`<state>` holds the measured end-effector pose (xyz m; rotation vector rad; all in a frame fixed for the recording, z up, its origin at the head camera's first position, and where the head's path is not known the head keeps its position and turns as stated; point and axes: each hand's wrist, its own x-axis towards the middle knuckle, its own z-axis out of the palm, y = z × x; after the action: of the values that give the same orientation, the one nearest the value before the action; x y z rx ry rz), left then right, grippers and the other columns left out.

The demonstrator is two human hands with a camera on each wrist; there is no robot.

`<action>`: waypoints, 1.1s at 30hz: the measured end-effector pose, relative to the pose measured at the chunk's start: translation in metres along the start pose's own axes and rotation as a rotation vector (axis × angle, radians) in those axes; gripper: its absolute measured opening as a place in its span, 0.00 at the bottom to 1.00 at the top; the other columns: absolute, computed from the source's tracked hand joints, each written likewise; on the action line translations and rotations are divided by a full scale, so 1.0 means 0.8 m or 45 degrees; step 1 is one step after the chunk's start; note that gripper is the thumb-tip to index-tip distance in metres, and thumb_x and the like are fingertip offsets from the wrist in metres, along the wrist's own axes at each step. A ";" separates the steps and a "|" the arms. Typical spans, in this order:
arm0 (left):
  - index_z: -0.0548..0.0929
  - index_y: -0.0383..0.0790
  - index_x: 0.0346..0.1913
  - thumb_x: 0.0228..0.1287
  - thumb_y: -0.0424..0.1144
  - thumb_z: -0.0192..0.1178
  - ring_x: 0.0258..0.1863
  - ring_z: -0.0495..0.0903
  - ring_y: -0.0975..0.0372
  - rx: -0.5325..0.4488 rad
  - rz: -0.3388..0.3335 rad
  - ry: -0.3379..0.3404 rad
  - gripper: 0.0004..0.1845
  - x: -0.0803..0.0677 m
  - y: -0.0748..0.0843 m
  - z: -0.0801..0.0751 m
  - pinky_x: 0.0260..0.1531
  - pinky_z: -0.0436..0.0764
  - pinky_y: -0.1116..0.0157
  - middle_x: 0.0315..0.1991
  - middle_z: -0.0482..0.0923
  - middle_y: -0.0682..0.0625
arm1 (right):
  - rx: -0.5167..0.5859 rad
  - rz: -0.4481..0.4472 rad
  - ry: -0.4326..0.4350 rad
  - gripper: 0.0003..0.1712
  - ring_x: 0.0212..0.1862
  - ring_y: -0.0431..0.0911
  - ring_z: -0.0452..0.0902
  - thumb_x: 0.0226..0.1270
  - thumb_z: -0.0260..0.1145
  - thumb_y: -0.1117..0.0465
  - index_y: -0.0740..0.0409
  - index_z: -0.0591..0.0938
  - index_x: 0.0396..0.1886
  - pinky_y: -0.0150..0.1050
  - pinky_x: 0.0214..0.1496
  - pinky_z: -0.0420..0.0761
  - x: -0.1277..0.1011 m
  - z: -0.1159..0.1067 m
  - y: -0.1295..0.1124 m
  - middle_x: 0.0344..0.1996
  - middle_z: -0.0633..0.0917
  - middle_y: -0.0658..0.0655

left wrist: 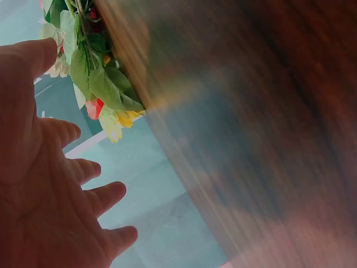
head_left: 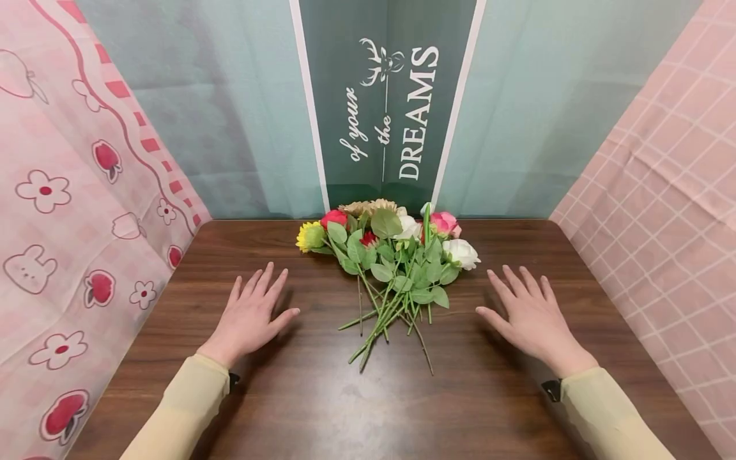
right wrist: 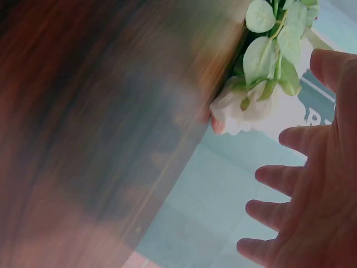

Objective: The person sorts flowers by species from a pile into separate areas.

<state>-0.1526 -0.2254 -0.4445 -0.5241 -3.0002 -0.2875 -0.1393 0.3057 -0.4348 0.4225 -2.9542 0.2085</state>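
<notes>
A heap of artificial flowers [head_left: 402, 262] lies at the back middle of the table, blooms toward the curtain and green stems [head_left: 379, 326] crossing toward the front. Among them are a yellow flower [head_left: 311, 237] at the left, a red one [head_left: 334, 219], a pink one [head_left: 444, 224] and a white rose [head_left: 461, 253] at the right. My left hand [head_left: 250, 316] hovers palm down left of the heap, fingers spread, holding nothing. On the other side my right hand [head_left: 529, 319] is spread the same way, thumb toward the stems, apart from the flowers.
The dark wooden table [head_left: 322, 409] reaches back to a teal curtain [head_left: 230, 128] with white lettering. Pink patterned cloth [head_left: 69, 223] hangs along the left side and pink checked cloth [head_left: 661, 211] along the right. Each wrist wears a small black strap.
</notes>
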 end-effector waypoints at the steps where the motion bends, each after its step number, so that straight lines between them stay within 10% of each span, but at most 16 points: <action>1: 0.57 0.43 0.82 0.72 0.68 0.52 0.77 0.53 0.40 -0.011 0.000 -0.004 0.46 0.000 0.000 0.001 0.72 0.47 0.34 0.81 0.48 0.36 | -0.002 -0.021 0.007 0.48 0.76 0.71 0.49 0.72 0.57 0.30 0.55 0.64 0.80 0.72 0.73 0.42 0.003 -0.001 -0.004 0.76 0.62 0.70; 15: 0.53 0.43 0.82 0.75 0.62 0.53 0.76 0.54 0.38 -0.076 0.005 -0.036 0.44 0.010 0.019 0.006 0.73 0.50 0.36 0.82 0.43 0.36 | -0.220 -0.603 -0.104 0.40 0.81 0.62 0.43 0.76 0.51 0.30 0.42 0.65 0.80 0.68 0.76 0.38 0.139 0.024 -0.194 0.80 0.57 0.59; 23: 0.54 0.43 0.82 0.75 0.63 0.53 0.75 0.58 0.39 -0.075 0.093 -0.067 0.44 0.022 0.061 0.009 0.72 0.53 0.36 0.81 0.46 0.36 | -0.311 -0.394 -0.329 0.45 0.81 0.62 0.33 0.71 0.48 0.24 0.32 0.57 0.82 0.75 0.73 0.38 0.202 0.078 -0.225 0.83 0.45 0.55; 33: 0.52 0.48 0.83 0.76 0.65 0.49 0.77 0.56 0.44 -0.022 0.243 -0.147 0.42 0.047 0.118 0.014 0.74 0.52 0.39 0.82 0.44 0.41 | -0.200 -0.262 -0.398 0.38 0.81 0.64 0.29 0.78 0.48 0.33 0.35 0.57 0.83 0.76 0.71 0.47 0.186 0.087 -0.182 0.83 0.40 0.54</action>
<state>-0.1556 -0.1237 -0.4349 -0.8506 -3.0284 -0.2775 -0.2477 0.1168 -0.4611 0.7969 -3.1633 -0.1252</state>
